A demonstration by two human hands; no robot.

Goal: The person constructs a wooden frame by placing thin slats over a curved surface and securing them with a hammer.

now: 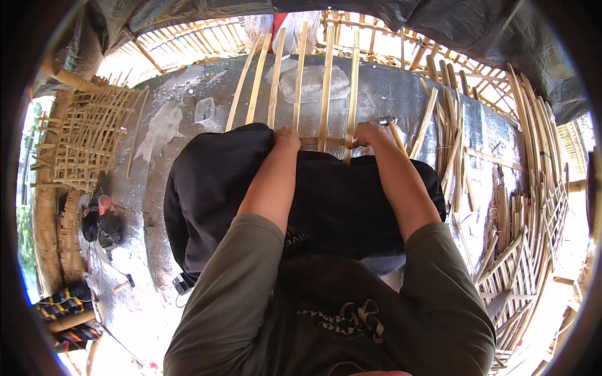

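Lengthwise bamboo strips point(326, 94) and a crosswise strip point(312, 141), viewed from above. The long strips fan away from the person's lap over the dark floor point(384, 94), side by side with gaps between; the crosswise strip lies across the near part of those at the right, just beyond the black cloth point(351, 200) draped over the legs. The left hand point(287, 138) is at the left end of the crosswise strip, its fingers curled; their undersides are hidden, so whether they grip cannot be told. The right hand point(369, 134) is closed on the right end, thumb and fingers meeting the strip near the rightmost long piece.

Handling properties, as judged from form: each strip is probably light, stiff along its length and springy across its flat face, so the free far ends may swing when the near ends are shifted. The surface looks dry and should offer fair friction, though split edges could be sharp and a hard bend could crack the thin section. A suitable hold is a pinch on the broad faces close to a crossing, with fingertips clear of the edges; a hold at the far ends would probably give poor control. A hammer point(389, 120) lies just beyond the right hand.
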